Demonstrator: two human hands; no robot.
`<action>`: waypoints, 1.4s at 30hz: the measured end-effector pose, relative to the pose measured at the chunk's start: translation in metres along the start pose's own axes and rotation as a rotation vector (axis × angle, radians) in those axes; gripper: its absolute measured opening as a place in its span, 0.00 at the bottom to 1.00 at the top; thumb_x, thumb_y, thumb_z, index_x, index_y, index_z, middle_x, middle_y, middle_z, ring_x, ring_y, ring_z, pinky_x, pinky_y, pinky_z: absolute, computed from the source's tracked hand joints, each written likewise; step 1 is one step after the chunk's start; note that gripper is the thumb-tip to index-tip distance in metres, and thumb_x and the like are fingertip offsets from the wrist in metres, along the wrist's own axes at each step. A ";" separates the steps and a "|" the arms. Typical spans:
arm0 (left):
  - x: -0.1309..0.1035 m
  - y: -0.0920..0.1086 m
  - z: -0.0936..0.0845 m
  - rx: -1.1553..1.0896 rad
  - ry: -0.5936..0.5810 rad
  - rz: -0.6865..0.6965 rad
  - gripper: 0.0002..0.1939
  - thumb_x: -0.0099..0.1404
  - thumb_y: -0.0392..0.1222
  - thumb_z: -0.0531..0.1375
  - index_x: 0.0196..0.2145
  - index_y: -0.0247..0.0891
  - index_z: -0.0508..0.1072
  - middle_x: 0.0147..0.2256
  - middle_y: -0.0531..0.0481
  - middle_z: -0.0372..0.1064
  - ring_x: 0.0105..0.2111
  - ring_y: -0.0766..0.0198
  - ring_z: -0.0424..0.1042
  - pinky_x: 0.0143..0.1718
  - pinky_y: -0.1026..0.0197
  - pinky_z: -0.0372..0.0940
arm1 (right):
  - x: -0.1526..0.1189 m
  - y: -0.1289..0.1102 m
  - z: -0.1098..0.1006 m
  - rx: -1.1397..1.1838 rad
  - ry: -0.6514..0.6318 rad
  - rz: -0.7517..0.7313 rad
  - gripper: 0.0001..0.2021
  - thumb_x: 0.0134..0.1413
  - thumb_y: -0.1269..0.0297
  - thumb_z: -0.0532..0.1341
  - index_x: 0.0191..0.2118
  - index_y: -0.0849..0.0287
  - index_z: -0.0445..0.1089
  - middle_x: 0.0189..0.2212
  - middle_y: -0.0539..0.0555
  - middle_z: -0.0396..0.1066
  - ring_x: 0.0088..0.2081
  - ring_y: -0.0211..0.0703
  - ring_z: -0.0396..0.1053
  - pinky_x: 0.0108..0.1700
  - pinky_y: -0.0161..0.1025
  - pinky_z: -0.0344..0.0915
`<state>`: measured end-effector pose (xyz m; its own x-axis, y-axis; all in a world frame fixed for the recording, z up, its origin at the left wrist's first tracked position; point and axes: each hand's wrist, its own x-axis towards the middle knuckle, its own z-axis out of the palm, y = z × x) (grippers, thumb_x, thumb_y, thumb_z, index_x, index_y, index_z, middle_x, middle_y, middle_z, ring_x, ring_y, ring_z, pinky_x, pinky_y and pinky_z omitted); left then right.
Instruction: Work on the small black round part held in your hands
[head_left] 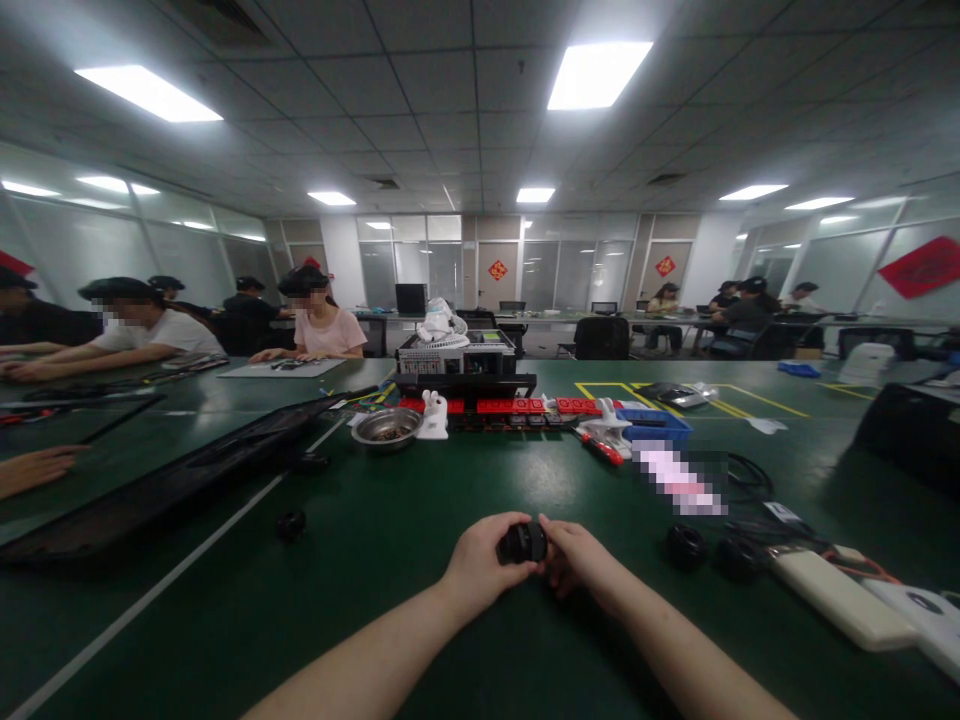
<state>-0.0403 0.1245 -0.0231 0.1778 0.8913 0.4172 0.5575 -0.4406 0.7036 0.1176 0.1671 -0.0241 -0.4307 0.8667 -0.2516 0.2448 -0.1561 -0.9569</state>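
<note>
Above the green table, both my hands meet at a black wheel-like part (523, 543), short and cylindrical with a ribbed band. My left hand (481, 560) wraps its thumb and fingers round the left side of it. From the right, my right hand (576, 558) grips its edge with closed fingers; some of those fingertips are hidden behind it. A similar small black part (291, 525) lies to the left on the table. Two more black round parts, a nearer-left one (685, 546) and one beside it (739, 556), lie to the right of my right hand.
Ahead stand a metal bowl (365, 437) of small pieces, a red-handled tool (604, 449) and a blue tray (664, 428). A long black panel (187, 475) stretches along the left. Cables and a cream power bank (844, 600) lie at right. A co-worker's hand (37, 470) is at far left.
</note>
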 end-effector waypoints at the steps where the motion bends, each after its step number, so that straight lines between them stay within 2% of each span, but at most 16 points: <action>1: 0.000 0.000 0.000 0.009 -0.005 0.009 0.23 0.46 0.40 0.63 0.42 0.42 0.67 0.40 0.49 0.68 0.40 0.58 0.66 0.44 0.58 0.59 | 0.000 0.000 0.000 0.005 0.003 -0.006 0.21 0.47 0.44 0.48 0.28 0.61 0.59 0.17 0.48 0.63 0.14 0.32 0.59 0.14 0.31 0.58; 5: 0.000 0.000 -0.001 -0.002 -0.017 -0.021 0.24 0.46 0.42 0.62 0.44 0.43 0.66 0.42 0.49 0.68 0.42 0.58 0.65 0.45 0.57 0.59 | 0.001 0.000 -0.003 0.030 -0.004 -0.072 0.21 0.44 0.44 0.52 0.26 0.61 0.59 0.15 0.46 0.60 0.15 0.31 0.58 0.16 0.31 0.59; 7: 0.000 -0.003 -0.001 -0.037 -0.015 -0.072 0.26 0.46 0.44 0.62 0.45 0.42 0.66 0.43 0.48 0.67 0.43 0.57 0.65 0.45 0.56 0.58 | 0.000 -0.001 -0.004 0.031 -0.008 -0.127 0.21 0.42 0.46 0.55 0.29 0.62 0.62 0.15 0.45 0.59 0.17 0.32 0.59 0.18 0.31 0.59; 9: 0.002 -0.008 0.000 -0.122 -0.007 -0.127 0.26 0.47 0.47 0.61 0.45 0.41 0.65 0.43 0.47 0.67 0.43 0.56 0.65 0.44 0.56 0.59 | -0.002 -0.003 -0.005 -0.006 -0.020 -0.225 0.20 0.41 0.50 0.57 0.36 0.62 0.63 0.20 0.48 0.62 0.21 0.33 0.61 0.21 0.32 0.60; 12: 0.006 -0.019 0.007 -0.380 -0.023 -0.274 0.22 0.54 0.53 0.54 0.42 0.35 0.66 0.38 0.44 0.69 0.34 0.59 0.70 0.35 0.59 0.64 | -0.009 -0.007 -0.004 -0.186 0.003 -0.406 0.19 0.41 0.61 0.61 0.42 0.59 0.63 0.33 0.54 0.67 0.29 0.37 0.63 0.28 0.35 0.62; 15: 0.009 -0.028 0.013 -0.553 -0.059 -0.397 0.22 0.55 0.54 0.52 0.39 0.32 0.65 0.30 0.47 0.69 0.22 0.65 0.69 0.22 0.63 0.63 | -0.012 -0.008 -0.001 -0.317 0.064 -0.480 0.24 0.38 0.68 0.62 0.47 0.56 0.61 0.41 0.54 0.64 0.32 0.38 0.63 0.34 0.37 0.63; 17: 0.010 -0.029 0.013 -0.504 -0.026 -0.348 0.20 0.53 0.51 0.56 0.38 0.33 0.65 0.30 0.48 0.68 0.24 0.64 0.69 0.24 0.64 0.63 | -0.011 -0.006 0.000 -0.261 0.068 -0.457 0.29 0.39 0.65 0.62 0.51 0.55 0.54 0.44 0.55 0.62 0.32 0.38 0.64 0.33 0.36 0.63; 19: 0.008 -0.025 0.008 -0.371 0.040 -0.250 0.19 0.51 0.48 0.59 0.39 0.35 0.66 0.33 0.48 0.68 0.31 0.62 0.69 0.30 0.62 0.64 | -0.007 -0.003 0.000 -0.143 0.080 -0.318 0.29 0.43 0.56 0.58 0.52 0.55 0.50 0.43 0.57 0.62 0.29 0.37 0.65 0.27 0.36 0.64; 22: 0.005 -0.015 -0.001 -0.148 0.080 -0.098 0.21 0.48 0.42 0.62 0.41 0.40 0.67 0.39 0.49 0.68 0.39 0.60 0.66 0.40 0.60 0.61 | -0.001 0.000 -0.003 0.018 0.036 0.011 0.27 0.48 0.43 0.45 0.48 0.58 0.52 0.31 0.56 0.67 0.18 0.35 0.62 0.17 0.34 0.60; 25: 0.003 -0.008 -0.005 -0.011 0.043 0.014 0.23 0.47 0.39 0.62 0.44 0.42 0.66 0.42 0.50 0.67 0.42 0.60 0.65 0.45 0.59 0.59 | 0.000 0.001 -0.004 0.107 -0.101 0.126 0.29 0.49 0.40 0.39 0.40 0.61 0.58 0.21 0.53 0.67 0.14 0.32 0.58 0.14 0.30 0.56; 27: 0.001 -0.007 -0.005 0.030 0.006 0.055 0.25 0.47 0.39 0.62 0.45 0.43 0.65 0.43 0.50 0.67 0.43 0.60 0.64 0.46 0.59 0.58 | -0.001 0.001 -0.004 0.118 -0.133 0.104 0.26 0.49 0.41 0.41 0.36 0.61 0.59 0.18 0.51 0.66 0.12 0.30 0.56 0.13 0.28 0.53; 30: 0.001 -0.008 -0.003 0.042 -0.043 0.065 0.28 0.47 0.39 0.62 0.48 0.44 0.63 0.46 0.50 0.65 0.45 0.60 0.63 0.48 0.58 0.56 | -0.001 0.001 -0.003 0.092 -0.104 0.047 0.21 0.49 0.46 0.47 0.32 0.62 0.59 0.16 0.48 0.64 0.12 0.29 0.55 0.12 0.26 0.51; 33: 0.002 -0.012 -0.001 -0.008 -0.084 -0.044 0.30 0.48 0.43 0.62 0.50 0.43 0.60 0.46 0.49 0.65 0.45 0.59 0.64 0.47 0.58 0.57 | 0.001 0.002 -0.003 0.067 -0.073 -0.013 0.18 0.48 0.49 0.51 0.31 0.62 0.58 0.17 0.47 0.62 0.14 0.29 0.56 0.15 0.28 0.55; 36: 0.005 -0.017 -0.001 -0.074 -0.124 -0.179 0.27 0.49 0.47 0.60 0.47 0.41 0.63 0.43 0.48 0.67 0.42 0.58 0.66 0.43 0.59 0.59 | 0.002 0.004 -0.004 -0.024 -0.047 -0.095 0.16 0.43 0.55 0.58 0.35 0.61 0.58 0.20 0.45 0.60 0.17 0.30 0.58 0.17 0.29 0.58; 40: 0.007 -0.020 0.000 -0.076 -0.145 -0.215 0.24 0.48 0.50 0.60 0.43 0.40 0.66 0.39 0.48 0.68 0.39 0.57 0.66 0.41 0.59 0.60 | -0.001 0.003 -0.003 -0.134 -0.077 -0.223 0.18 0.37 0.66 0.61 0.37 0.59 0.56 0.26 0.47 0.62 0.23 0.32 0.61 0.19 0.29 0.57; 42: 0.007 -0.021 0.001 -0.080 -0.150 -0.214 0.22 0.47 0.49 0.61 0.41 0.40 0.67 0.37 0.49 0.69 0.38 0.58 0.67 0.40 0.59 0.60 | -0.002 0.002 -0.002 -0.143 -0.084 -0.230 0.20 0.34 0.68 0.62 0.38 0.58 0.55 0.28 0.48 0.62 0.24 0.33 0.62 0.19 0.29 0.57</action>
<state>-0.0504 0.1406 -0.0353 0.1839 0.9685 0.1682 0.5306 -0.2418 0.8124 0.1210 0.1659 -0.0246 -0.5580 0.8285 -0.0472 0.2499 0.1135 -0.9616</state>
